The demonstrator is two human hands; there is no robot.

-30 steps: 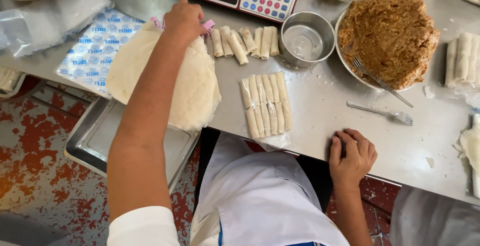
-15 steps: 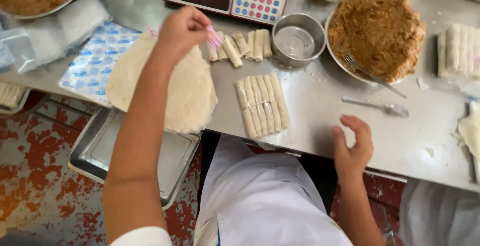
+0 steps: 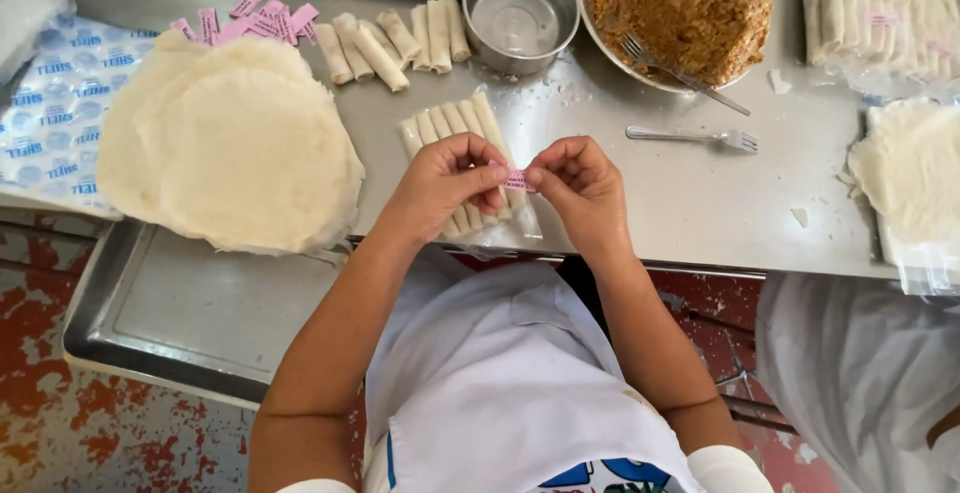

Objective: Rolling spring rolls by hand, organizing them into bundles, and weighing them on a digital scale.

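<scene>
My left hand (image 3: 445,185) and my right hand (image 3: 578,188) meet over the front of the steel table (image 3: 690,203), and together they pinch a small pink paper slip (image 3: 516,180) between fingertips. Under my hands lies a row of several rolled white spring rolls (image 3: 455,128) on clear plastic. A stack of round white wrappers (image 3: 235,148) rests to the left. More pink slips (image 3: 250,23) lie in a heap behind that stack.
A loose group of rolls (image 3: 395,41), a steel bowl (image 3: 520,11), a big bowl of brown filling (image 3: 690,3) with a fork (image 3: 675,73) in it, a second fork (image 3: 695,137), more rolls (image 3: 880,13) and wrappers (image 3: 910,168) at right. A steel tray (image 3: 190,318) sits lower left.
My left hand came back from the pink slips at the far left carrying one. My right hand rose from the table edge to meet it. The view moved closer.
</scene>
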